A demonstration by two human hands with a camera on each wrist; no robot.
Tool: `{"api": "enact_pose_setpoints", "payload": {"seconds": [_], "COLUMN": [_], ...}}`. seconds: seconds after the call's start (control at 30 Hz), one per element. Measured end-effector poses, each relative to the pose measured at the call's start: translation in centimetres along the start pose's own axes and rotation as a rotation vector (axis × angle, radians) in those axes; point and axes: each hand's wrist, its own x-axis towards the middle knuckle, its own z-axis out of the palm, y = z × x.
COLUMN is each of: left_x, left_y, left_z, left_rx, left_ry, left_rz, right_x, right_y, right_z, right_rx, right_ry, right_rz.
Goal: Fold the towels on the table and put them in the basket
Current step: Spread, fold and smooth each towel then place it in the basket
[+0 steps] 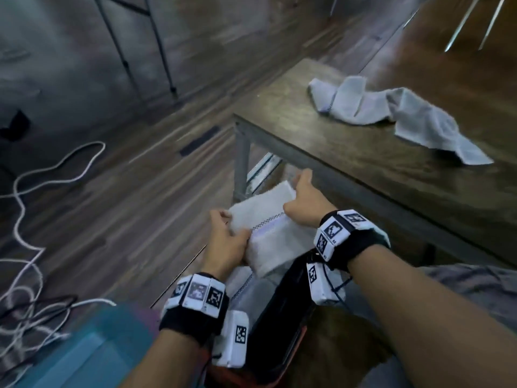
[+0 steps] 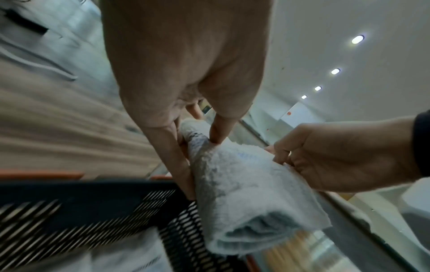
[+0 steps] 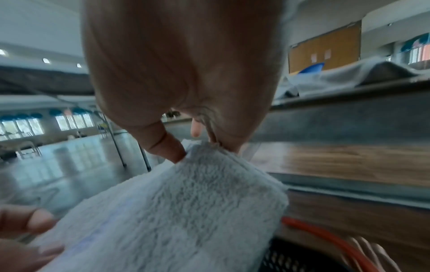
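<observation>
— Over the basket [image 2: 97, 208], both hands pinch the folded towel [image 1: 268, 228]: left hand [image 1: 226, 242] at one end, right hand [image 1: 305, 200] at the other.
— If one end slips, I reckon the fold falls open.
— And the crumpled towel [image 1: 391, 113] waits on the table [image 1: 321, 152].

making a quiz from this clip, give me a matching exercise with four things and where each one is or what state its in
Things:
1. folded towel
2. crumpled towel
3. basket
4. white cable

Places or states:
A. lies on the floor
B. held between both hands
C. lies unfolded on the table
D. black mesh, orange rim, below the hands

Pairs: 1-B, 2-C, 3-D, 4-A
</observation>
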Motion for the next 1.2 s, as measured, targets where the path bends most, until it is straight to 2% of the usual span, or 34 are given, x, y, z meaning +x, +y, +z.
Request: {"api": "enact_pose_setpoints", "payload": {"seconds": [0.13,0.33,0.43,0.53,0.63,0.67,0.73,0.8,0.83,0.93,0.97,1.03,1.1,1.13,1.2], "left_x": [1.9,4.5,6.0,7.5,8.3,8.2,7.8,7.5,7.5,7.7,7.7,7.7,7.6,7.5,7.7], "left_y": [-5.9,-11.9,-13.5,-14.5,-15.6,-15.8,-16.2,-16.0,-16.0,-15.5,-15.4,-15.0,-14.8,-14.8,-15.1], "left_z": [2.0,5.9,7.1,8.0,8.8,9.0,9.2,9.0,8.9,8.7,8.7,8.8,9.1,9.2,9.3], "left_rx": [0.027,0.004,0.013,0.037,-0.012,0.025,0.248,0.485,0.573,0.893,0.954,1.014,1.079,1.118,1.179], "left_ry": [-0.05,-0.014,-0.001,-0.021,0.018,0.03,0.085,0.108,0.034,-0.353,-0.396,-0.325,-0.228,-0.212,-0.22], "left_rz": [-0.211,-0.408,-0.464,-0.514,-0.559,-0.535,-0.436,-0.299,-0.267,-0.327,-0.331,-0.238,-0.048,0.024,0.053], "right_x": [3.8,8.0,9.9,10.8,10.6,10.5,10.6,11.1,11.3,11.8,11.8,12.0,12.4,12.7,13.6], "right_y": [4.0,9.4,11.3,13.0,14.8,15.2,15.5,15.5,15.5,15.6,15.7,15.6,15.2,14.9,14.6], "right_z": [4.8,10.1,11.5,12.6,13.5,13.8,14.6,15.3,15.6,16.0,16.1,16.2,16.4,16.6,17.1], "right_rx": [-0.089,-0.221,-0.183,-0.151,-0.156,-0.178,-0.221,-0.261,-0.275,-0.234,-0.232,-0.281,-0.297,-0.285,-0.282], "right_ry": [-0.085,-0.147,-0.166,-0.215,-0.168,-0.139,-0.139,-0.253,-0.331,-0.503,-0.506,-0.379,-0.255,-0.248,-0.313], "right_rz": [0.117,0.148,0.097,-0.03,-0.131,-0.126,-0.072,-0.026,-0.01,0.026,0.02,-0.033,-0.115,-0.151,-0.152]}}
